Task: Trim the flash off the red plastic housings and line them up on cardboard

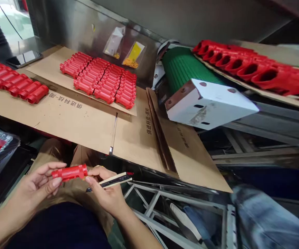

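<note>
A red ribbed plastic tube (70, 172) is held level over my lap. My left hand (39, 183) grips its left end between thumb and fingers. At the tube's other end, the thumb and forefinger of my right hand (106, 188) touch the rim; whether they pinch something small there I cannot make out. A slim black-and-cream tool with a red end (117, 180), like a pen or a cutter, lies across my right palm, held in that hand. Red tubes of the same kind lie in rows (102, 79) on the cardboard sheet (82, 117) ahead.
More red tubes (14, 81) lie at left near a phone (24, 58). Two small bags, one with a white label (115, 41) and one yellow (135, 53), lie behind. A green conveyor belt (188, 67) with a white end bracket (208, 103) juts in at right. Another person's denim-clad leg (271, 218) is lower right.
</note>
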Available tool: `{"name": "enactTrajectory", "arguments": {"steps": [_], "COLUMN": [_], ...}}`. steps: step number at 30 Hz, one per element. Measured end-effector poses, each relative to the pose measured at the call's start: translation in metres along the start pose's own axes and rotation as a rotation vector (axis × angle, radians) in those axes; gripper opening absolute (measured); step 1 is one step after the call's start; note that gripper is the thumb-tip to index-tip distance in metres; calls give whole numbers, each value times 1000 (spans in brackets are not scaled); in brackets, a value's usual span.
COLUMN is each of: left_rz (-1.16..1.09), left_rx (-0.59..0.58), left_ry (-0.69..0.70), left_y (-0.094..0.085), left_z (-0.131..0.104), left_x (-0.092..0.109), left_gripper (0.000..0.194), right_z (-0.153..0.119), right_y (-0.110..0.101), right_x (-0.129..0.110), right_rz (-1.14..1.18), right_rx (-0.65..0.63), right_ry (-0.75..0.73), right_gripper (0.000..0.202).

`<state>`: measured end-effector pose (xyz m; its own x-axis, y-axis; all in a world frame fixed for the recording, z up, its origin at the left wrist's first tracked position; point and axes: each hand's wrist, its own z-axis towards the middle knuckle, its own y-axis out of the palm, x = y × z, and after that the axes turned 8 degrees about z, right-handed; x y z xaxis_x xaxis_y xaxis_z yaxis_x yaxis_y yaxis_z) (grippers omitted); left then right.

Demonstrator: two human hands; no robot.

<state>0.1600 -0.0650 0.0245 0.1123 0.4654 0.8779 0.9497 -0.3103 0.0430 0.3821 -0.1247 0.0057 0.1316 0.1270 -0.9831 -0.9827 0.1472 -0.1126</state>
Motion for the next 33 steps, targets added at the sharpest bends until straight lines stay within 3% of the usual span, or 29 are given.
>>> {"name": "enactTrajectory", "arguments": {"steps": [3, 9, 13, 22, 33], "left_rz": [-66, 138, 2, -190, -120], "left_rx": [104, 81, 107, 70, 39], "left_ry": [83, 152, 92, -96, -40], "left_y": [8, 0, 4, 13, 7], "left_z": [1, 11, 10, 14, 12], "left_x": [-5, -22, -24, -9, -24], "left_gripper": [39, 39, 41, 60, 47], "right_z": [-6, -9, -9, -7, -14], "right_y": [3, 2, 1, 3, 6], "right_x": [7, 11, 10, 12, 13], "right_rz": [13, 57, 72, 38, -116], "right_rx": [30, 31, 19, 8, 53], "right_ry": [26, 118, 141, 109, 75], "right_gripper": [12, 19, 23, 23, 23]}}
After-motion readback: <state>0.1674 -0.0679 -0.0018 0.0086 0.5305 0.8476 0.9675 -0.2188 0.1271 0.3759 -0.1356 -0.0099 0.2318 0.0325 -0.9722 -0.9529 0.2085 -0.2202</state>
